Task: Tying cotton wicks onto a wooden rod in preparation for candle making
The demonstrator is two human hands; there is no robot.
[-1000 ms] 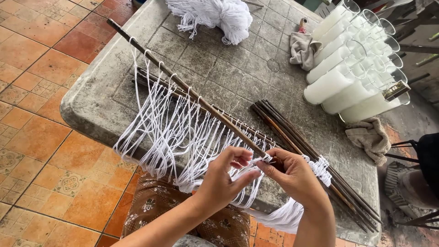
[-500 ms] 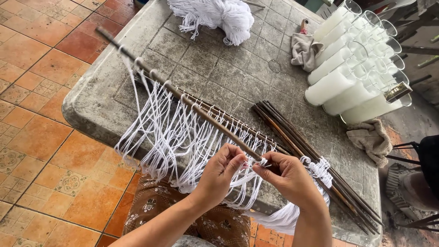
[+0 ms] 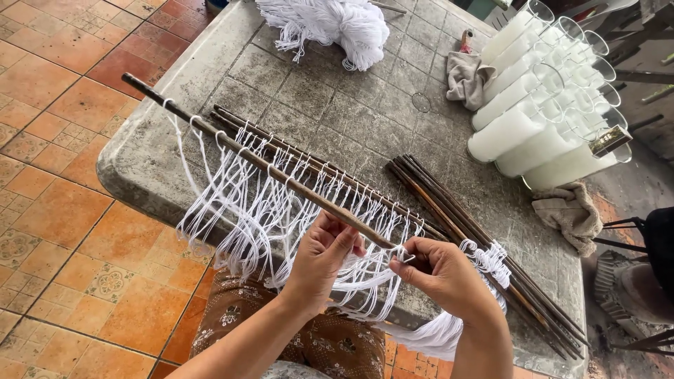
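A long thin brown stick (image 3: pixel 232 146) slants across the near edge of a grey stone table (image 3: pixel 337 98), with several loops of white string (image 3: pixel 253 210) hanging from it over the table's edge. My left hand (image 3: pixel 324 254) pinches strands just under the stick. My right hand (image 3: pixel 442 270) grips the stick's near end and a small string loop at its tip. Under the raised stick lie more strung sticks (image 3: pixel 323 172) on the table.
A bundle of bare dark sticks (image 3: pixel 477 231) lies to the right. A hank of white string (image 3: pixel 330 24) sits at the far edge. Several glass candle jars (image 3: pixel 540 105) lie at right, with two grey rags (image 3: pixel 467 74) (image 3: pixel 569 210). Orange tiled floor at left.
The stick has swung down and leftward, its far end now lower over the table's left side. My left hand has moved up under the stick, and my right holds a loop at its tip.
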